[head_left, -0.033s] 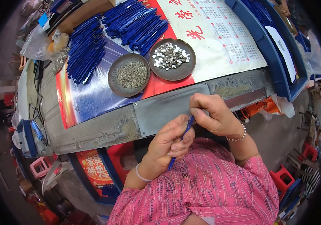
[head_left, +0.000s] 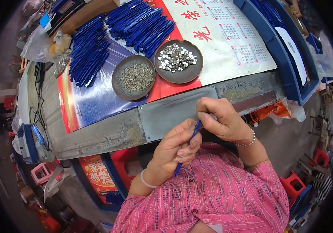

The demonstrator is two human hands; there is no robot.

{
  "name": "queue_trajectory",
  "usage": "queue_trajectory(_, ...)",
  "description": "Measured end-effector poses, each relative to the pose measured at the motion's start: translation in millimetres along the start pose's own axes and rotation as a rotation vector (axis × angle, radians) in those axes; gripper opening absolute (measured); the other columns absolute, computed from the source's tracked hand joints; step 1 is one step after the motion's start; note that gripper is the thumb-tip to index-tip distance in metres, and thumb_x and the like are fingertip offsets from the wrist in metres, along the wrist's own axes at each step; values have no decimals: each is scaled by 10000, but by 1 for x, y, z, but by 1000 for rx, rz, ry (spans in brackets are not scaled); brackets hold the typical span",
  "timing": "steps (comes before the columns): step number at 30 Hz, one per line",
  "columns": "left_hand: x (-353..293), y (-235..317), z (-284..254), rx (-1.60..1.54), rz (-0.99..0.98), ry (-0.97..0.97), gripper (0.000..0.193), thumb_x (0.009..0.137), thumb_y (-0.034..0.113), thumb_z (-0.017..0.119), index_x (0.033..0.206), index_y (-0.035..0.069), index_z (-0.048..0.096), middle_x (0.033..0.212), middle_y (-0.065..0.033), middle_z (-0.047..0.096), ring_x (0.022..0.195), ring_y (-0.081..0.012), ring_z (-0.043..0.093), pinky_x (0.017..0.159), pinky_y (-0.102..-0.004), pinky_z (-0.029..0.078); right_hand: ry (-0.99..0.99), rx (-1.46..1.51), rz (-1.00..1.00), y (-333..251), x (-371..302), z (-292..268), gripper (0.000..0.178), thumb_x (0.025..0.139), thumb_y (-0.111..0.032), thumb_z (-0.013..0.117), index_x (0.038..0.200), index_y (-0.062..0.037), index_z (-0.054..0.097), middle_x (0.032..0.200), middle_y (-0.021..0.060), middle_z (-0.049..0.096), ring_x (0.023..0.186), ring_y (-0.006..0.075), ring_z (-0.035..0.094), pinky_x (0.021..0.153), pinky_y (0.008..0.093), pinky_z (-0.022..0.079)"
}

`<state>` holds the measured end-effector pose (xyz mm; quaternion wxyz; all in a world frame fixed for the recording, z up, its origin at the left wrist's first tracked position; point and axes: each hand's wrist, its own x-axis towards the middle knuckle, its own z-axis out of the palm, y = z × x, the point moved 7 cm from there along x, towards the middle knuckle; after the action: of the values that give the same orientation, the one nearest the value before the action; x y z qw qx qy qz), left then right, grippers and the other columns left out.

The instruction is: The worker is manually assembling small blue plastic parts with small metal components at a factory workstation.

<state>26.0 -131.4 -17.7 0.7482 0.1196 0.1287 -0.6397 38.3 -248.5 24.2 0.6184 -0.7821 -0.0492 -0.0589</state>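
Observation:
My left hand [head_left: 178, 145] is closed around a slim blue piece [head_left: 194, 133], slanting with its lower end sticking out below the fingers. My right hand [head_left: 221, 118] is pinched at the upper end of this piece; its fingertips hide what they grip. Both hands are at the table's near edge, by a grey metal plate [head_left: 162, 120]. Beyond them, a dark round dish [head_left: 116, 83] holds small metal pins [head_left: 136, 77]. A second dark dish [head_left: 191, 74] beside it contains shiny round metal pieces [head_left: 176, 57].
Two heaps of slim blue pieces [head_left: 88, 54] [head_left: 141, 27] lie on a printed calendar sheet [head_left: 228, 58]. At the right stands a blue crate [head_left: 300, 91] with more blue pieces. Clear plastic bags [head_left: 38, 46] and a black cable [head_left: 39, 89] are on the left. Red stools [head_left: 292, 186] stand below.

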Motion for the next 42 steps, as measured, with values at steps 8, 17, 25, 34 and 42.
queue_trajectory(8, 1, -2, 1, 8, -1, -18, 118, 962, 192, 493, 1025, 111, 437, 742, -38, 507, 423, -28, 348, 339, -164, 267, -38, 31, 43, 2, -3, 2, 178, 867, -132, 494, 758, -4, 434, 638, 89, 414, 540, 202, 419, 511, 303, 365)
queue_trajectory(17, 10, 12, 10, 242, 183, 29, 93, 955, 134, 495, 1020, 91, 444, 753, -63, 548, 458, -54, 398, 375, -186, 310, 50, 374, 290, 14, -10, 0, 140, 917, -110, 498, 811, -19, 491, 688, 15, 497, 599, 100, 484, 541, 242, 411)
queue_trajectory(25, -24, 30, 12, 1040, 918, 391, 207, 923, 6, 512, 1129, 27, 498, 806, -25, 551, 600, -49, 466, 538, -179, 387, 252, 69, 58, 3, -18, 14, 176, 824, -95, 668, 861, 12, 534, 743, 80, 548, 634, 121, 543, 561, 256, 443)
queue_trajectory(34, -23, 15, 16, 1144, 1003, 256, 235, 958, 89, 470, 1189, 55, 435, 799, -31, 536, 511, -30, 386, 434, -174, 274, 457, -146, -393, -12, -19, 11, 206, 831, -149, 636, 750, -13, 503, 645, 101, 474, 508, 271, 473, 463, 355, 375)
queue_trajectory(42, -26, 9, 10, 1070, 1059, 309, 190, 955, 65, 473, 1128, 11, 418, 903, -49, 538, 690, -59, 489, 588, -177, 400, 438, -197, -225, -10, -24, 20, 253, 864, -219, 608, 729, -32, 503, 621, 113, 480, 537, 307, 526, 464, 381, 399)
